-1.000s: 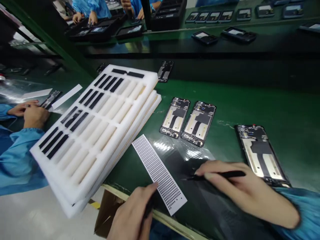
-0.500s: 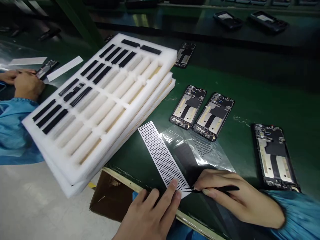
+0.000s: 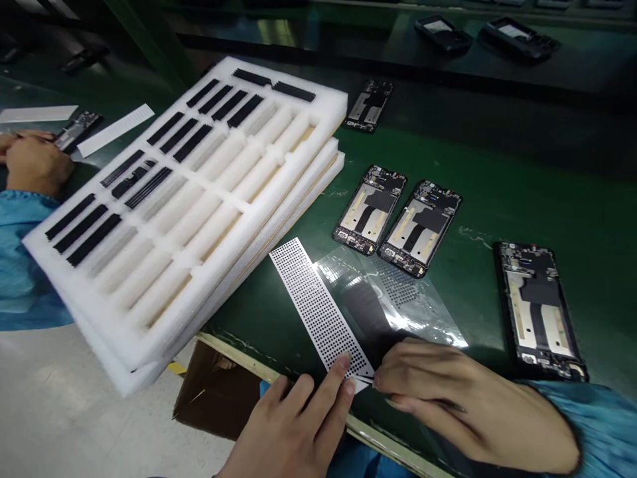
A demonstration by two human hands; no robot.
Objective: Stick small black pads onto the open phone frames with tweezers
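Note:
A white strip dotted with small black parts [image 3: 318, 305] lies at the table's front edge. My left hand [image 3: 298, 425] presses its near end with the fingertips stretched flat. My right hand [image 3: 468, 398] is curled beside that end, touching the strip's corner; the black tweezers it held earlier are hidden under the fingers. A clear film sheet [image 3: 398, 299] lies under and beyond both. Two phone frames [image 3: 395, 216] sit side by side past the film, and another phone frame [image 3: 537, 309] lies to the right.
A stack of white foam trays [image 3: 199, 199] with black strips in their slots fills the left. A co-worker's hands [image 3: 30, 159] and blue sleeve are at far left. Another phone frame [image 3: 369, 106] lies farther back. A cardboard box [image 3: 219, 392] sits below the table edge.
My left hand has gone from the table's edge up onto the near end of the strip. My right hand has moved left to the strip's corner, and its tweezers have gone out of sight.

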